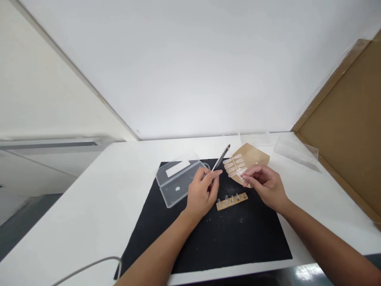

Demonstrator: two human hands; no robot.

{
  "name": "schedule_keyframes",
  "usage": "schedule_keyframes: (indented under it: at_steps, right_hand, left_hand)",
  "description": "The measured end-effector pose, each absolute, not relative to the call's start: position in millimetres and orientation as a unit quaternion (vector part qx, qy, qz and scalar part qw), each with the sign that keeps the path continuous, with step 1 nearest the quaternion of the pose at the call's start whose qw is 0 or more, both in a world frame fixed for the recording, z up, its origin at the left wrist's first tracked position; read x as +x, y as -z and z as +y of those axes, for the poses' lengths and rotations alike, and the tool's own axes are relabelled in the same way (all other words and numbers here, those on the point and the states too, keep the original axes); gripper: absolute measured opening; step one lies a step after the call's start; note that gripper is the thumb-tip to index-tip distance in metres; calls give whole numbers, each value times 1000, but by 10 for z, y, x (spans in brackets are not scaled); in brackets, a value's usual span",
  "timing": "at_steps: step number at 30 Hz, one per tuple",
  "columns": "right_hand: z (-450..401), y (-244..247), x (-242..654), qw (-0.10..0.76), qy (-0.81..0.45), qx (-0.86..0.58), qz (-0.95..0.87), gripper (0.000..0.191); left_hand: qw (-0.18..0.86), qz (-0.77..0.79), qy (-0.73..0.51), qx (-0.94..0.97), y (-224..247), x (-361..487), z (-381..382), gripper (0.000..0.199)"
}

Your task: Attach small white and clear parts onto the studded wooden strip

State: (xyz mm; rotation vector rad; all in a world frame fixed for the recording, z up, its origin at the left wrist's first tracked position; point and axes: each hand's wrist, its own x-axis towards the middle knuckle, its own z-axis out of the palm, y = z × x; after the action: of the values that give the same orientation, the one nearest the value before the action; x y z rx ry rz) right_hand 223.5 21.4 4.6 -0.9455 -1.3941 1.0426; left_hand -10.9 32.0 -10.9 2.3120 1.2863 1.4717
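nail tips (235,163) lie on a tan card (251,159) just beyond the right hand (263,184), whose fingers pinch the card's near edge — left hand (202,192) grips a slim file (220,159).

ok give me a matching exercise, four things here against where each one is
Things:
1. tool
2. clear case
3. brown strip
4. tan card

Places:
A. lying open, left of the left hand
B. on the black mat between the hands
C. under the right hand fingertips
D. in the left hand

Pairs: 1-D, 2-A, 3-B, 4-C
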Motion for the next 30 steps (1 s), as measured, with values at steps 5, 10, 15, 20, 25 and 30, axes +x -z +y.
schedule_keyframes:
  at_steps: [5, 10, 15, 20, 25, 30]
  right_hand:
    - [153, -14, 2174, 531, -430, -381, -622, 15]
    - [159, -26, 2210, 505, -338, -379, -698, 5]
    - [156, -49, 2199, 494, -259, -367, -744, 8]
    - [121, 11, 2152, 477, -284, -391, -735, 5]
    - [100, 108, 2102, 524, -375, -379, -664, 38]
    - [136, 83, 2105, 499, -447, -404, -623, 43]
  left_hand:
    - [135, 427, -491, 747, 56, -93, 286, 17]
    - [198, 396, -495, 747, 46, -87, 261, 23]
    - [209, 384, -505, 745, 53, -65, 243, 19]
    - [202, 389, -515, 737, 64, -44, 252, 13]
    - [203, 391, -512, 738, 64, -35, 254, 16]
    - [216, 382, -507, 742, 75, -29, 245, 13]
